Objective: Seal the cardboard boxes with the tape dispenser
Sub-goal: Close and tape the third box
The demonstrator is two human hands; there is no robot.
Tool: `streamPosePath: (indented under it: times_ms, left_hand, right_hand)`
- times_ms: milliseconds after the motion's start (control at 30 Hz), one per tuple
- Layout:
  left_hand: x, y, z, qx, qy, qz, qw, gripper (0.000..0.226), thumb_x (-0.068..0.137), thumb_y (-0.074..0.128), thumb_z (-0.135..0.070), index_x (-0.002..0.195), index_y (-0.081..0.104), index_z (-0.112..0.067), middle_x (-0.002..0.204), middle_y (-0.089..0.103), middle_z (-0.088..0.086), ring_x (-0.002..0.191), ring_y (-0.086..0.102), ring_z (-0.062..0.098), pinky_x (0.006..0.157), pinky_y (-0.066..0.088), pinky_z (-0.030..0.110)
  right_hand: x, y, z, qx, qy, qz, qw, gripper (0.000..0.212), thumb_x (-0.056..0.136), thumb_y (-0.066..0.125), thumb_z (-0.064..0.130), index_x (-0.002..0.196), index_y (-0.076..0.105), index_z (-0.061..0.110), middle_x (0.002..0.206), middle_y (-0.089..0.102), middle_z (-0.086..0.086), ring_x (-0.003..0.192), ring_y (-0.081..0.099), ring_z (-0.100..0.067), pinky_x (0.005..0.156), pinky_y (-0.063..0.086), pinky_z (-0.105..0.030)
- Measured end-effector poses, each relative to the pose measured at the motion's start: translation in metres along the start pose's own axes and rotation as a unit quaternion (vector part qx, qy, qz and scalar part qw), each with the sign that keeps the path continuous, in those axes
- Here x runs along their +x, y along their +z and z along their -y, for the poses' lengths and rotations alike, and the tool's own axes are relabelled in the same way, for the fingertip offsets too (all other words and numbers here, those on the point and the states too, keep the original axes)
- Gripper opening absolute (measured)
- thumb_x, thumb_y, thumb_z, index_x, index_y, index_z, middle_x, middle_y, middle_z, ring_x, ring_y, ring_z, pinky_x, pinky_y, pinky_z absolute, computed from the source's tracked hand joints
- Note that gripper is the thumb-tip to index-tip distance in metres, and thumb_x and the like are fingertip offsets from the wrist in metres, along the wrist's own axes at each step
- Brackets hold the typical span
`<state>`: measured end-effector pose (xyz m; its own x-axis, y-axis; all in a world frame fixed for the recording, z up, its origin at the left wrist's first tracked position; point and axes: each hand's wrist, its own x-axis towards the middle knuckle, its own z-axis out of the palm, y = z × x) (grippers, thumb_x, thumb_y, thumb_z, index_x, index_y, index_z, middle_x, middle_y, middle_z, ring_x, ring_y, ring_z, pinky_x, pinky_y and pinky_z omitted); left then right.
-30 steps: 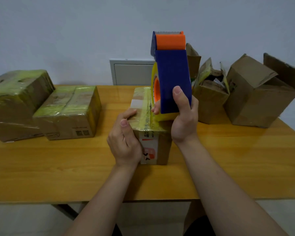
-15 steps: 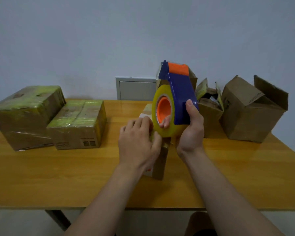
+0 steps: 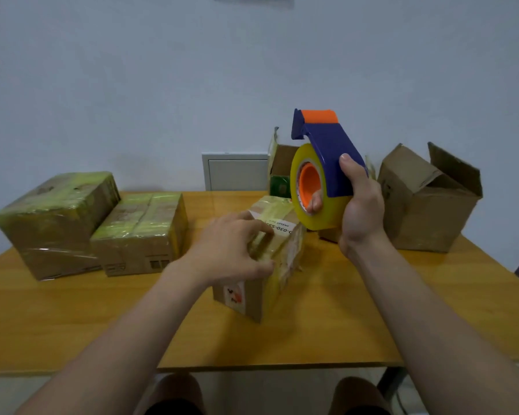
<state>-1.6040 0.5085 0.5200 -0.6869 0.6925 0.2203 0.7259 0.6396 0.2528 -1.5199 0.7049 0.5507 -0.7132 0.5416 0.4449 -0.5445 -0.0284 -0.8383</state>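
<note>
While the left hand (image 3: pixel 232 250) curls over the small box (image 3: pixel 267 259) to steady it, the right hand (image 3: pixel 358 205) grips the tape dispenser (image 3: pixel 324 163) raised just right, apparently clearing the taped seam.

head cam | faces forward-down | close above table (image 3: pixel 72 324) | edges seemingly warped

The white label (image 3: pixel 277 227) on the middle box (image 3: pixel 253 299) reads "0-030-55", the rest unreadable.

Soft even indoor light w/ faint shadows; left hand (image 3: pixel 231 250) motion-blurred; wide-angle distortion at edges.
</note>
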Motion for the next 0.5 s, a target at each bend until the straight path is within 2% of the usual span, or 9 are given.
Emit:
streamPosePath:
  times_ms: [67,133,200,233,300,367,400,433,500]
  left_hand:
    - [-0.002,-0.016,0.014,-0.006,-0.002,0.057,0.998,0.066,0.072,0.07,-0.054,0.136,0.057,-0.048,0.138,0.053,-0.016,0.119,0.053,0.016,0.092,0.053,0.035]
    - [-0.005,-0.025,0.027,-0.055,-0.026,0.085,0.995,0.055,0.078,0.078,-0.02,0.124,0.062,-0.046,0.138,0.055,-0.015,0.12,0.054,0.016,0.09,0.057,0.036]
    - [-0.008,-0.025,0.031,-0.072,-0.041,0.037,0.996,0.054,0.078,0.072,0.005,0.105,0.063,-0.04,0.142,0.059,-0.011,0.13,0.053,0.02,0.098,0.055,0.044]
    - [-0.009,-0.022,0.029,-0.053,-0.043,-0.007,0.998,0.052,0.078,0.073,0.007,0.099,0.062,-0.039,0.143,0.061,-0.01,0.133,0.052,0.021,0.104,0.051,0.047]
    - [-0.012,-0.009,0.017,-0.026,-0.05,-0.096,0.994,0.04,0.08,0.078,-0.005,0.096,0.066,-0.038,0.142,0.063,-0.011,0.132,0.05,0.02,0.108,0.042,0.047]
    - [-0.016,0.008,-0.003,-0.051,-0.049,-0.166,0.984,0.02,0.088,0.072,-0.031,0.106,0.069,-0.039,0.138,0.064,-0.012,0.126,0.049,0.017,0.109,0.038,0.049]
    - [-0.017,0.019,-0.016,-0.063,-0.056,-0.163,0.983,0.028,0.09,0.061,-0.048,0.117,0.066,-0.042,0.139,0.062,-0.012,0.128,0.047,0.016,0.113,0.035,0.053]
    - [-0.016,0.03,-0.027,-0.047,-0.069,-0.136,0.987,0.046,0.086,0.05,-0.064,0.127,0.06,-0.045,0.145,0.057,-0.01,0.134,0.043,0.019,0.118,0.027,0.059]
    - [-0.011,0.053,-0.046,0.044,-0.094,-0.091,0.99,0.074,0.075,0.036,-0.087,0.135,0.049,-0.045,0.152,0.048,-0.005,0.146,0.033,0.027,0.122,0.008,0.069]
  right_hand:
    - [-0.001,-0.002,0.002,-0.004,0.004,0.003,1.0,0.033,0.09,0.062,0.05,0.111,0.071,0.026,0.099,0.077,0.001,0.091,0.074,-0.016,0.073,0.061,-0.029]
    - [-0.003,-0.003,0.005,0.001,0.003,0.014,1.0,0.03,0.093,0.061,0.048,0.11,0.073,0.028,0.097,0.077,0.0,0.086,0.075,-0.017,0.07,0.061,-0.029]
    - [-0.004,-0.004,0.003,-0.002,-0.006,0.036,0.999,0.024,0.098,0.056,0.044,0.1,0.078,0.032,0.085,0.076,0.001,0.07,0.073,-0.015,0.062,0.06,-0.028]
    - [-0.006,-0.002,0.004,-0.001,-0.007,0.038,0.999,0.025,0.099,0.055,0.043,0.1,0.077,0.031,0.083,0.076,-0.001,0.067,0.071,-0.016,0.061,0.06,-0.029]
    - [-0.009,0.002,0.003,0.008,0.001,0.029,1.0,0.032,0.094,0.06,0.047,0.111,0.072,0.023,0.091,0.076,-0.006,0.076,0.073,-0.02,0.069,0.061,-0.034]
    - [-0.01,0.005,0.0,0.005,0.015,0.008,1.0,0.045,0.085,0.066,0.052,0.117,0.069,0.021,0.105,0.076,-0.007,0.095,0.073,-0.025,0.081,0.059,-0.04]
    - [-0.009,0.005,-0.002,0.0,0.01,0.014,1.0,0.038,0.085,0.065,0.052,0.112,0.073,0.026,0.103,0.076,-0.005,0.095,0.073,-0.024,0.082,0.059,-0.04]
    - [-0.01,0.006,-0.003,-0.006,0.005,0.025,1.0,0.027,0.089,0.063,0.049,0.104,0.077,0.03,0.097,0.076,-0.001,0.089,0.072,-0.021,0.08,0.058,-0.039]
    - [-0.011,0.007,-0.007,-0.005,-0.004,0.047,0.999,0.024,0.096,0.056,0.041,0.092,0.08,0.036,0.086,0.075,0.003,0.079,0.071,-0.017,0.074,0.058,-0.035]
